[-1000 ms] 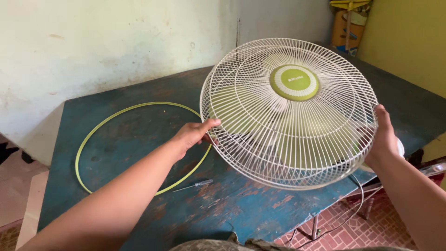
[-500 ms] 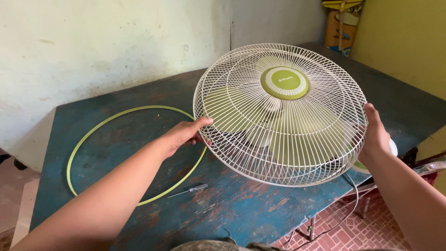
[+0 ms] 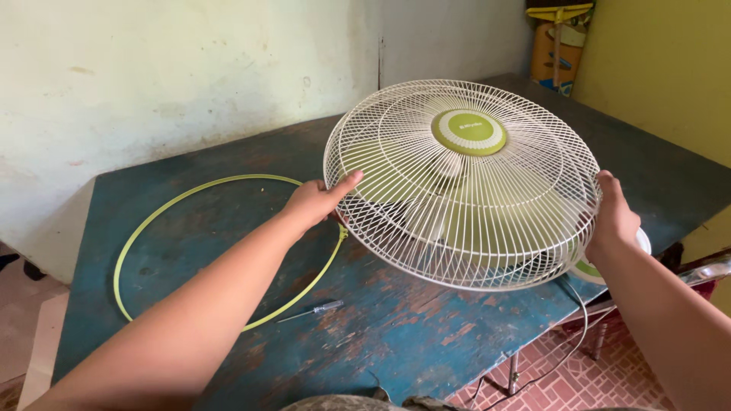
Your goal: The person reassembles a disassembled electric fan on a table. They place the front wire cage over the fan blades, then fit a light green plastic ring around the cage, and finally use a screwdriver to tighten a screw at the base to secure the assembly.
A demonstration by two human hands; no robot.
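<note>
A white wire fan cage (image 3: 464, 183) with a green round centre cap and green blades inside is tilted above the worn blue table (image 3: 396, 335). My left hand (image 3: 320, 202) grips the cage's left rim. My right hand (image 3: 613, 217) grips its right rim. A thin green plastic ring (image 3: 152, 221) lies flat on the table to the left, just beside my left hand.
A small screwdriver (image 3: 316, 310) lies on the table near the ring's lower edge. A white and green fan base (image 3: 601, 270) and a cord show under the cage at the table's right edge. Yellow wall right; red tiled floor below.
The fan cage, held in both hands, has stayed about level and shifted slightly left and down in view as the camera moved. Both hands keep their hold on the rim.
</note>
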